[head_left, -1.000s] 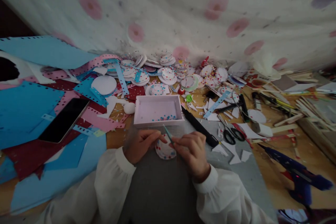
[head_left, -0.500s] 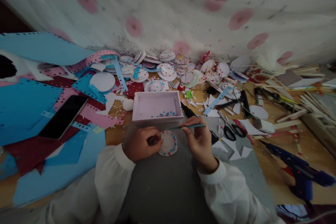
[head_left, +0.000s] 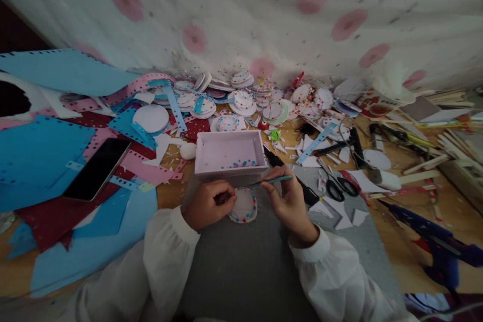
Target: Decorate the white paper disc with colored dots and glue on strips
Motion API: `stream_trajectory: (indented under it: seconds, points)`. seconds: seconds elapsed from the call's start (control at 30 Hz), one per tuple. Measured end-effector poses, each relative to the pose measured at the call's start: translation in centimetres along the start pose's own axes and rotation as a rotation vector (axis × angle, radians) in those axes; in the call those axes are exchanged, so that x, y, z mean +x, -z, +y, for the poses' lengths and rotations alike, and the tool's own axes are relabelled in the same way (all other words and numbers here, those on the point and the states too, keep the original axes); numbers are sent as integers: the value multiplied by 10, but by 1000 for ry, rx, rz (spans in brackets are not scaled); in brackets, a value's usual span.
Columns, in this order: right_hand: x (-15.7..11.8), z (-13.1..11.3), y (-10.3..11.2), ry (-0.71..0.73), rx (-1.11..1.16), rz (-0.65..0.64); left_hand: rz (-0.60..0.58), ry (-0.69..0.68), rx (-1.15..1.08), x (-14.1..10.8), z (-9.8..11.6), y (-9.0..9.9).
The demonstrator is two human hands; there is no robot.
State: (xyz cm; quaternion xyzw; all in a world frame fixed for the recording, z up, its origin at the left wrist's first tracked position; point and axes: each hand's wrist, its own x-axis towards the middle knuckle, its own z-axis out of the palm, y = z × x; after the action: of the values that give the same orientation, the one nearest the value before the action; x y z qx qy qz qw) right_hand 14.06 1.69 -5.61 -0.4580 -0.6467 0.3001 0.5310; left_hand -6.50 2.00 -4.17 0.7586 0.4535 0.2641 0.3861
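Observation:
A round white paper disc (head_left: 243, 206), ringed with small red and blue dots, lies on the grey mat. At its left edge is my left hand (head_left: 210, 205), with thumb and forefinger closed together over the rim; the fingertips partly cover that edge. Above the disc's right side, my right hand (head_left: 289, 204) pinches a thin teal stick-like tool (head_left: 279, 179). The tool's dark narrow end points left, over the top of the disc; its exact kind is unclear. Just behind both hands stands a pale pink open box (head_left: 211, 153) with small blue and pink bits (head_left: 243, 163) inside.
Many dotted paper discs (head_left: 241, 103) are piled along the curtain. On the left lie blue sheets (head_left: 41, 156) and a phone (head_left: 98, 168). To the right are scissors (head_left: 341, 187), a blue glue gun (head_left: 433, 234) and wooden sticks (head_left: 453, 153). The grey mat (head_left: 241, 266) reaches toward me.
The whole view has shifted slightly, so things appear a little further right. The teal tool's tip has shifted slightly over the disc; both hands keep nearly the same pose.

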Motion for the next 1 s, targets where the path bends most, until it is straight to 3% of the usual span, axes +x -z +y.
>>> stream_trajectory:
  seconds: [1.0]
  points:
    - [0,-2,1,-4,-63,-14,16,19,2,-1,-2,-1]
